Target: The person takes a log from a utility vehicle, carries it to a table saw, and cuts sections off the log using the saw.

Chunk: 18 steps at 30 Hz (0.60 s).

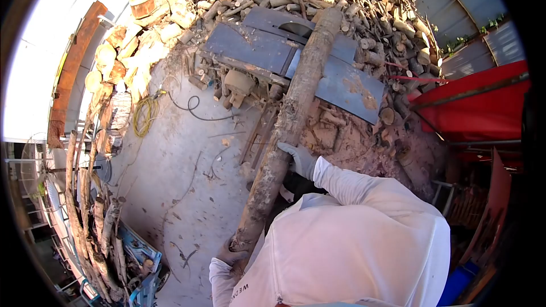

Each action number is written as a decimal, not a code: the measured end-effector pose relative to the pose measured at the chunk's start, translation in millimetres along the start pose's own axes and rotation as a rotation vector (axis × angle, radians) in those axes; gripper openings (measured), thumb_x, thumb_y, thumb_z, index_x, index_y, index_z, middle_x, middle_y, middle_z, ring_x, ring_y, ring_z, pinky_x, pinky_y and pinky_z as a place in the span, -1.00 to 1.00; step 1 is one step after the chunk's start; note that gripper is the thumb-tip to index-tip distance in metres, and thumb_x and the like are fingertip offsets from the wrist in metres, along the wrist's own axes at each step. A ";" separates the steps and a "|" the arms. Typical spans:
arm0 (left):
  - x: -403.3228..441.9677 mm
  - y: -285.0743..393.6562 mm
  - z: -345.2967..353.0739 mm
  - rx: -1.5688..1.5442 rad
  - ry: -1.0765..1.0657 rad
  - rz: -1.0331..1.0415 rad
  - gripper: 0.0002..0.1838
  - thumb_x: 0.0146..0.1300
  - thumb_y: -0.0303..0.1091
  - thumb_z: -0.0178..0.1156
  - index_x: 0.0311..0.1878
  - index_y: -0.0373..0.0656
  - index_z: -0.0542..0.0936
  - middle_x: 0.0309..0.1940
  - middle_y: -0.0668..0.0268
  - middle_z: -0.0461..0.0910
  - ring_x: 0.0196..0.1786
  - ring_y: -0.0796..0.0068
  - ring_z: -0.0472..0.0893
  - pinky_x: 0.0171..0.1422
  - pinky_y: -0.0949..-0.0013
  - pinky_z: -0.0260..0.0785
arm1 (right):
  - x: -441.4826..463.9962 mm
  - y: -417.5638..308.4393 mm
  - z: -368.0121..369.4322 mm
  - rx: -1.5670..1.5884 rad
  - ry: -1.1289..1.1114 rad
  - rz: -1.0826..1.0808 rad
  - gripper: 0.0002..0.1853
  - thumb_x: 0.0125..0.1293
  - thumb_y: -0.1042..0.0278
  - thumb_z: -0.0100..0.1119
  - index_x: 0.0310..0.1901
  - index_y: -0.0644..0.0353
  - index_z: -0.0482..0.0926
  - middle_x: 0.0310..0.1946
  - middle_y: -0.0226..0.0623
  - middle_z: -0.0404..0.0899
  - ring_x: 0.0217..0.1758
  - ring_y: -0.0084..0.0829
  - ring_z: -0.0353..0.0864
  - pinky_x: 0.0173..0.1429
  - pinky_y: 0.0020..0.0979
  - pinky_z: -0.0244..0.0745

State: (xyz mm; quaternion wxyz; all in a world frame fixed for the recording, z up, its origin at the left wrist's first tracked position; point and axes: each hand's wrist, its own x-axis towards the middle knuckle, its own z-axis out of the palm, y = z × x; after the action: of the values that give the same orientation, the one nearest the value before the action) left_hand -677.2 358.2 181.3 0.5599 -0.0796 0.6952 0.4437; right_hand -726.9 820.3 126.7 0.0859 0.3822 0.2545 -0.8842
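Log [290, 113]: crosses surface [344, 86], overhanging near edge
Right hand [301, 159]: clasping log
Left hand [229, 254]: clasping log
Floor [176, 159]: broad, left of log

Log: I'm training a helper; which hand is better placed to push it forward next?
Probably the left hand: it holds the log near its close end, while the right hand grips farther along, nearer the metal table.

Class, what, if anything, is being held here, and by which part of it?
A long log, held partway along by the right hand and near its body-side end by the left hand.
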 end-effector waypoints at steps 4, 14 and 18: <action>-8.7 14.2 -14.3 -0.021 -0.047 -0.062 -0.02 -0.21 -0.29 0.66 0.36 -0.31 0.44 0.17 0.20 0.61 0.18 0.38 0.58 0.35 0.25 0.42 | -4.8 -7.8 -3.4 -0.035 -0.046 0.042 -0.43 0.31 0.10 0.39 0.28 0.07 0.45 0.19 -0.26 0.57 0.25 -0.22 0.57 0.38 -0.02 0.46; 1.6 -10.0 -52.2 -0.078 -0.154 -0.048 -0.12 -0.13 -0.28 0.62 0.31 -0.36 0.48 0.10 0.23 0.65 0.10 0.39 0.62 0.29 0.30 0.44 | 25.4 10.6 -0.7 -0.004 -0.005 -0.033 -0.49 0.30 0.14 0.42 0.22 0.10 0.52 0.10 -0.29 0.63 0.15 -0.27 0.63 0.24 -0.05 0.52; 2.5 -6.9 -52.2 -0.151 -0.222 -0.124 -0.10 -0.12 -0.32 0.60 0.35 -0.36 0.45 0.14 0.21 0.63 0.15 0.35 0.60 0.33 0.28 0.40 | 12.4 4.0 16.2 0.127 -0.050 -0.080 -0.57 0.28 0.28 0.44 0.13 0.18 0.56 0.00 -0.27 0.66 0.08 -0.28 0.67 0.24 -0.06 0.59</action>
State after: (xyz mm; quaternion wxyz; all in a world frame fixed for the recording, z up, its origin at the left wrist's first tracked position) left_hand -710.9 318.2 174.4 0.6521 -0.1146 0.5874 0.4654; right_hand -744.4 809.1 125.7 0.0327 0.3541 0.2108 -0.9106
